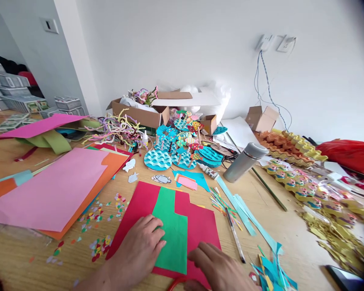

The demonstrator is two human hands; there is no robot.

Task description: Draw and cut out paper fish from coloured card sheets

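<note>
A notched green sheet [171,238] lies on top of a larger red sheet [202,226] on the table. My left hand [142,246] rests on both, its fingers loosely bent over the green sheet's left side. Over the lower right of the red sheet is my right hand [215,266], fingers bent and thumb apart from them. Beside its thumb a red curved handle [176,281] shows at the bottom edge; the rest of it is out of sight. No object shows between the right fingers.
Pink paper [57,186] and other coloured sheets lie left, with confetti [97,218] beside them. Blue wave-patterned crafts [157,159] stand behind. To the right are a pen [235,236], a grey flask [245,163], blue scraps [273,270] and egg-carton pieces [303,182].
</note>
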